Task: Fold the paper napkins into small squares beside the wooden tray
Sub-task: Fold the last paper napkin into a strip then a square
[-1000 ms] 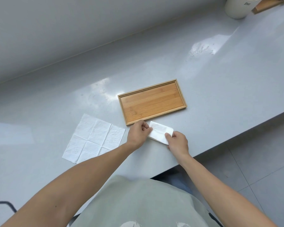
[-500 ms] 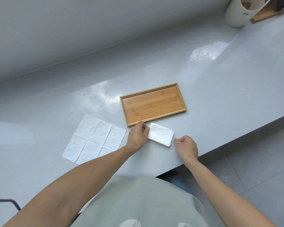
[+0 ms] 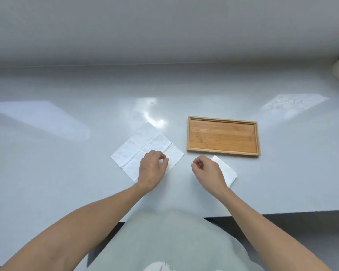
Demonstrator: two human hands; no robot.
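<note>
Two napkins lay on the grey counter. Leftmost, the unfolded napkin lay flat; the left hand rested on its near corner, fingers curled, perhaps pinching it. The right hand, loosely clenched and empty, partly covered the folded napkin, just near of the wooden tray.

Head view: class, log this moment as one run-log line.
left hand: over unfolded napkin | right hand: empty, beside folded napkin | wooden tray: empty

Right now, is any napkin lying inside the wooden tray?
No, the wooden tray holds nothing; the folded napkin and the unfolded napkin both lie on the counter beside it.
</note>
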